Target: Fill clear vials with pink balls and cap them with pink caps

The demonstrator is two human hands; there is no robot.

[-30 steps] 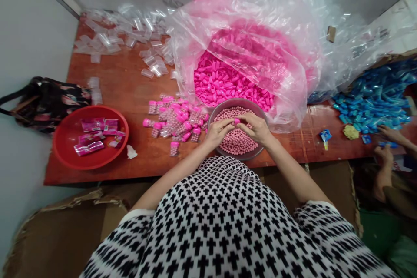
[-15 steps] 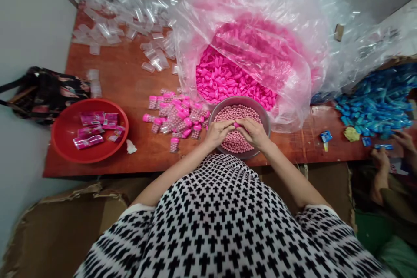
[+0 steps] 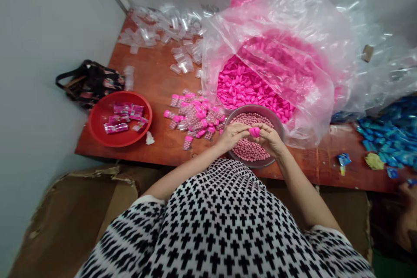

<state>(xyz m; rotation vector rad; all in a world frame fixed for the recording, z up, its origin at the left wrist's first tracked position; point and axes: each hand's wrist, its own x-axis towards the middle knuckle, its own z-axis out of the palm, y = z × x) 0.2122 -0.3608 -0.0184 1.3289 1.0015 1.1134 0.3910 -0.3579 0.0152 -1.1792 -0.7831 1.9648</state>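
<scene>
My left hand (image 3: 233, 135) and my right hand (image 3: 271, 140) meet above a grey bowl (image 3: 280, 127) of small pink beads (image 3: 250, 151). Both are closed, with fingertips pressed on a bright pink plastic cap (image 3: 254, 132); whether a bottle is attached below it is hidden by the fingers. Left of the bowl lies a pile of small clear bottles (image 3: 196, 118) filled with beads and topped with pink caps. Just behind the bowl, a large clear plastic bag (image 3: 312, 117) lies open, full of loose pink caps (image 3: 249, 84).
A red basin (image 3: 93, 127) holds several pink packets, with a black floral bag (image 3: 97, 79) behind it. Clear empty bottles (image 3: 182, 58) lie at the back of the wooden table (image 3: 153, 78). Blue packets (image 3: 387, 139) are heaped at right, near a co-worker's blurred hand (image 3: 407, 195).
The camera view has swung left, so everything sits further right in the picture. My hands stay together over the bowl, and more of the pink cap shows between my fingers.
</scene>
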